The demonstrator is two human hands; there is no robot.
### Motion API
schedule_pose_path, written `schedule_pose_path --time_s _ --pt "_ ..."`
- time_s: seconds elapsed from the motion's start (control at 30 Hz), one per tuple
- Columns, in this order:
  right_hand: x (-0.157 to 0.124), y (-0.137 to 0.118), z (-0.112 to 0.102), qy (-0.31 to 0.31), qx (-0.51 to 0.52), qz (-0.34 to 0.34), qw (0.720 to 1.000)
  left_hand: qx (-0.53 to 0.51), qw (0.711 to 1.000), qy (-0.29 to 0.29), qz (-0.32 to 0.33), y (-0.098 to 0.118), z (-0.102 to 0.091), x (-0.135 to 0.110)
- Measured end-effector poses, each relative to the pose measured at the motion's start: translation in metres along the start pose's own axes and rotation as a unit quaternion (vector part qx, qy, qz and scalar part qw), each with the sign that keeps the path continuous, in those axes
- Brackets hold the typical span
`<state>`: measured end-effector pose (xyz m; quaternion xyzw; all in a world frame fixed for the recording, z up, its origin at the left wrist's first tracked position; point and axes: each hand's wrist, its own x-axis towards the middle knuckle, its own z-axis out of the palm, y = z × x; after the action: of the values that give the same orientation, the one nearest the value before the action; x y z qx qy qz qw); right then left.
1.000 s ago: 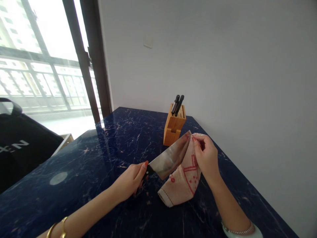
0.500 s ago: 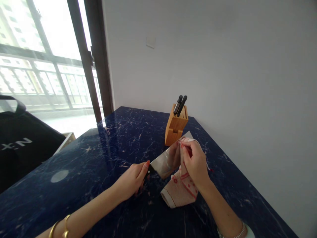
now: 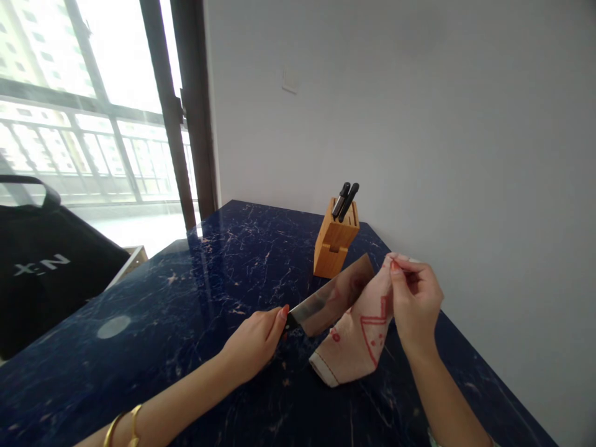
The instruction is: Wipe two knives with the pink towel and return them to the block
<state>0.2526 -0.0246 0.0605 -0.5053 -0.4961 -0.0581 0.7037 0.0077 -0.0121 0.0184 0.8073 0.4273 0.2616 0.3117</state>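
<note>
My left hand grips the black handle of a steel cleaver, whose broad blade points up and to the right above the table. My right hand pinches the top edge of a pale pink cloth with red stitched patterns. The cloth hangs from those fingers beside the blade's right end, and its lower part rests on the table. The handle is mostly hidden inside my left hand.
A bamboo knife block holding black-handled knives stands beyond the blade on a dark blue marble counter. The counter's right side meets a white wall. A black bag stands beyond its left edge, near a bright glazed door.
My right hand has moved right, drawing the cloth off the blade, so more steel shows. The view has also shifted slightly, moving the scene right in the frame.
</note>
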Motion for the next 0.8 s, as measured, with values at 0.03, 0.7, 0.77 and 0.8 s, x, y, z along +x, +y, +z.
schedule_pose_path --time_s 0.03,0.7,0.77,0.8 --pt "-0.003 -0.003 0.003 -0.014 -0.002 -0.003 1.0 -0.004 1.0 -0.006 -0.002 0.001 -0.001 0.0" --pt "-0.066 -0.036 0.042 -0.36 -0.032 -0.064 0.93 -0.047 0.999 -0.002 -0.009 0.0 -0.001 0.001" --pt "-0.074 -0.039 0.044 -0.385 -0.03 -0.061 0.921 -0.041 0.999 0.002 0.001 -0.001 0.0 0.002" --pt "-0.077 -0.041 0.045 -0.395 -0.03 -0.062 0.916 -0.042 0.999 0.005 0.009 -0.001 0.0 0.002"
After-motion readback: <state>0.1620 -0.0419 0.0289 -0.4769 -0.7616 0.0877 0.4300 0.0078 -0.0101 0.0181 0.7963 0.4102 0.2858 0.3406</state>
